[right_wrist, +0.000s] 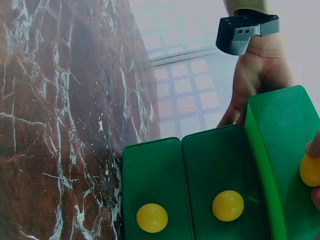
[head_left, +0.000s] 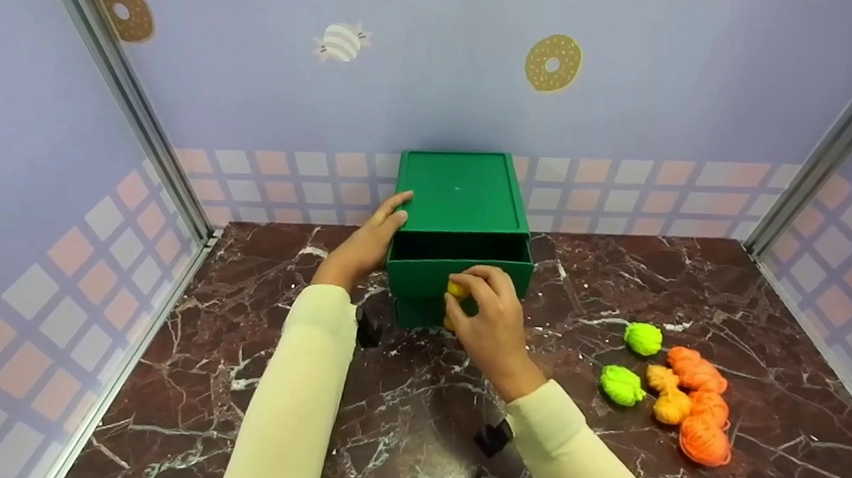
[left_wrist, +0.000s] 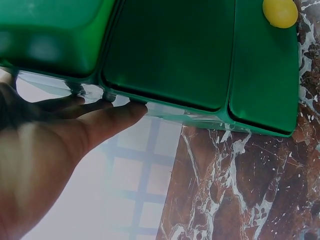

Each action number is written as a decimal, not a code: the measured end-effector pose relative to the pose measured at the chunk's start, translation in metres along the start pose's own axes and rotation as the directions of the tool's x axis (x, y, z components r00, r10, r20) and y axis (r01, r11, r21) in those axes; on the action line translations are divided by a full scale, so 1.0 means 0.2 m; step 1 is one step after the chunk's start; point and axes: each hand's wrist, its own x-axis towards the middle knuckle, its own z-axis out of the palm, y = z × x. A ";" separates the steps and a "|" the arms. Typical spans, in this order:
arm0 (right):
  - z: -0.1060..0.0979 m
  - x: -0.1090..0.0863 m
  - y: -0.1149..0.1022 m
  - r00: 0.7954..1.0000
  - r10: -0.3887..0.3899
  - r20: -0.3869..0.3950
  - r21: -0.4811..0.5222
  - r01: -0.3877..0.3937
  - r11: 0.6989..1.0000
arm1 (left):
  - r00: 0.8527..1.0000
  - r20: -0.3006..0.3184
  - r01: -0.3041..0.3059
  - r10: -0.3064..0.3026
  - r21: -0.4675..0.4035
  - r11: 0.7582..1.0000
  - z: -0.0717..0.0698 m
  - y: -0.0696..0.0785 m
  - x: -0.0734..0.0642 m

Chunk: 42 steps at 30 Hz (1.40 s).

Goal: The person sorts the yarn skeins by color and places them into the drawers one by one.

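A green drawer unit point(head_left: 459, 189) stands near the back wall, its top drawer point(head_left: 419, 277) pulled partway out, with a dark gap behind the front panel. My right hand point(head_left: 493, 326) pinches the round yellow knob point(right_wrist: 311, 171) of that drawer between thumb and fingers. Against the unit's left side rests my left hand point(head_left: 362, 246), fingers extended along the wall in the left wrist view. Two lower drawers look closed; their yellow knobs, the middle knob point(right_wrist: 228, 205) and the bottom knob point(right_wrist: 152, 218), show in the right wrist view. The drawer's inside is too dark to make out.
On the right of the dark red marble tabletop point(head_left: 414, 411) lie small yarn balls: a lime ball point(head_left: 642, 338), another lime ball point(head_left: 621, 385), a yellow-orange bundle point(head_left: 671, 406) and several orange ones point(head_left: 705, 440). Patterned panels point(head_left: 453, 61) enclose the back and sides.
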 end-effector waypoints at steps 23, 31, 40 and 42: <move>-0.07 -0.02 -0.01 1.000 -0.020 -0.003 0.032 0.020 0.999 | 1.000 0.022 0.022 -0.021 -0.044 0.999 0.00 0.01 0.00; -0.11 -0.01 -0.02 1.000 -0.022 -0.017 0.062 0.023 0.998 | 0.999 0.030 0.025 -0.024 -0.025 0.999 -0.01 0.03 -0.01; -0.16 0.00 -0.01 0.997 -0.015 -0.081 0.087 0.022 0.996 | 1.000 -0.002 -0.005 0.005 -0.002 1.000 -0.01 -0.01 0.01; -0.17 0.00 0.00 0.995 -0.009 -0.095 0.086 0.017 0.996 | 1.000 0.013 -0.006 0.005 0.010 1.000 -0.01 0.03 -0.03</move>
